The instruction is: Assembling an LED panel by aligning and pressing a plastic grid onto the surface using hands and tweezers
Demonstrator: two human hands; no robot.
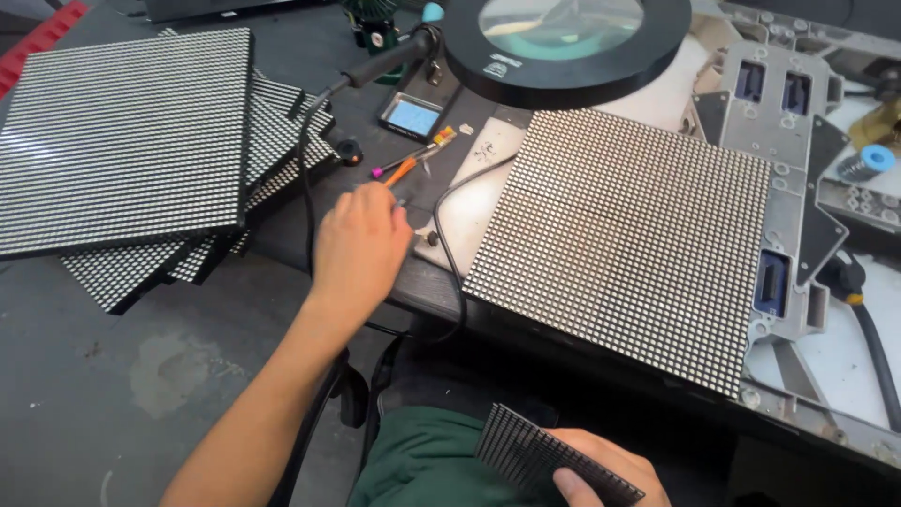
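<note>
My left hand (361, 246) reaches over the desk's near edge, its fingertips at an orange-handled tool (402, 170) and a thin pink-tipped tool (394, 166) lying on the dark top; whether it grips anything is hidden. My right hand (601, 469) sits low over my lap and holds a small dark gridded panel piece (526, 454). A large square LED panel (624, 235), covered in rows of small dots, lies tilted on the bench between the two hands.
A stack of similar LED panels (122, 141) lies at the left. A round magnifier lamp (563, 38) hangs over the bench, a soldering iron (385, 61) with its black cable beside it. A grey metal frame (779, 122) sits at the right, near a blue tape roll (878, 158).
</note>
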